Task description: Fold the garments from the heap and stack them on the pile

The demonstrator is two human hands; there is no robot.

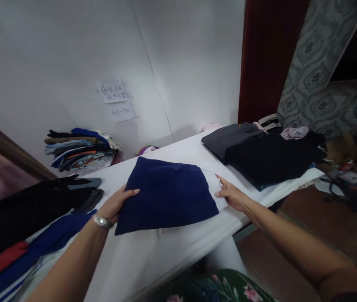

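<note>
A folded navy-blue cloth garment point(168, 195) lies spread low over the white-covered table, its near edge closest to me. Its left edge is gripped by my left hand point(120, 203), thumb on top and fingers hidden underneath. From the garment's right side sticks out a white piece point(213, 186); whether it belongs to the garment I cannot tell. My right hand point(230, 195) pinches that white piece between thumb and fingers. A silver watch or bracelet point(102, 221) circles my left wrist.
The table point(162, 260) has a white cover. Dark folded clothes point(269, 157) are piled at its right end. To the left lie black garments point(30, 205) and a red one point(2, 262). A clothes stack point(77, 149) stands by the wall, below handwritten paper notes point(115, 92).
</note>
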